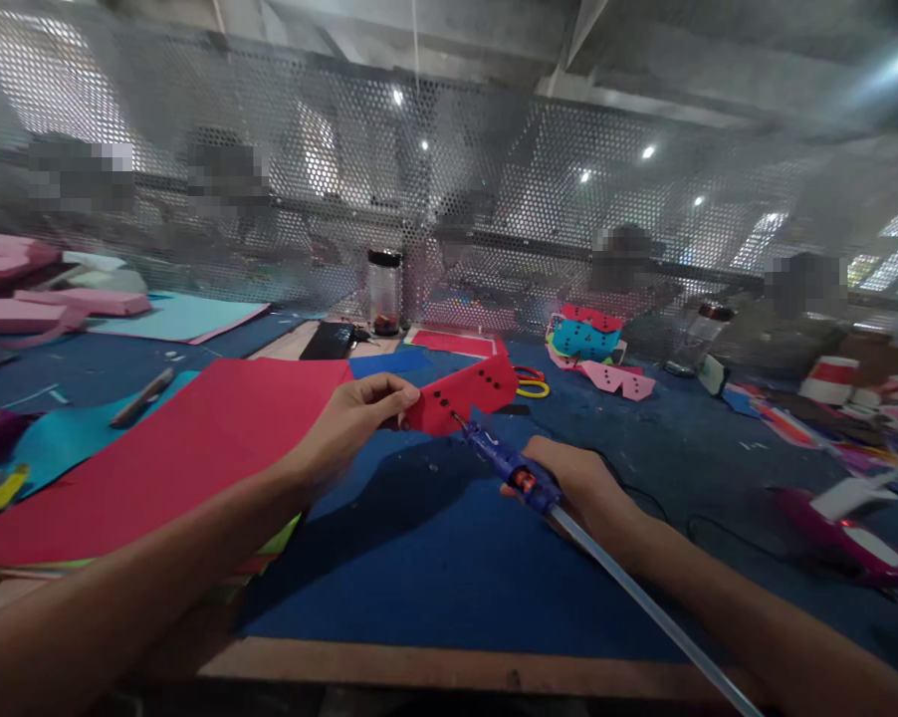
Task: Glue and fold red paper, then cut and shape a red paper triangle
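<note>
My left hand [370,408] pinches the left end of a red paper cutout [460,391] dotted with small black spots, holding it above the blue tabletop. Wrapped in my right hand [575,478] is a blue hot glue gun [505,460], with a long clear glue stick [643,602] running out of its back. The gun's nozzle is at the lower edge of the red cutout, close to a black spot; whether it touches I cannot tell. Large red paper sheets [195,448] lie under my left forearm.
Scissors [533,386] with red and yellow handles lie behind the cutout. Spotted paper pieces [587,339] stand farther back, near a jar [384,291] and a phone [328,341]. A magenta glue gun [841,538] lies right. Perforated metal panels [494,149] close off the back.
</note>
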Available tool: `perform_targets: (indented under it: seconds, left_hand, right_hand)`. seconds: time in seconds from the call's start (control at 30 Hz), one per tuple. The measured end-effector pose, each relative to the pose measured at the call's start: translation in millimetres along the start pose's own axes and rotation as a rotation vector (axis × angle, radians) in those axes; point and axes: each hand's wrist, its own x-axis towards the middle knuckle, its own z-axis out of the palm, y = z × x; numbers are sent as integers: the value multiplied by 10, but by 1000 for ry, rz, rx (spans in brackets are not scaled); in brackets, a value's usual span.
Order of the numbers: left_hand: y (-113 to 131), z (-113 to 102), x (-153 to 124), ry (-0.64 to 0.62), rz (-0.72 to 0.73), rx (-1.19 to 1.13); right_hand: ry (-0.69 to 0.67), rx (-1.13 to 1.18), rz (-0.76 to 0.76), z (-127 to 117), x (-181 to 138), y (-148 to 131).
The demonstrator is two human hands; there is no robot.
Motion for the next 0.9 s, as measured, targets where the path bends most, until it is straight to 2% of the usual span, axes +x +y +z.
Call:
perform_targets:
  seconds: [0.9]
  left_hand:
    - [-41,-26,14,-28,2,6]
  right_hand:
    - [21,50,-25,6,16,-9]
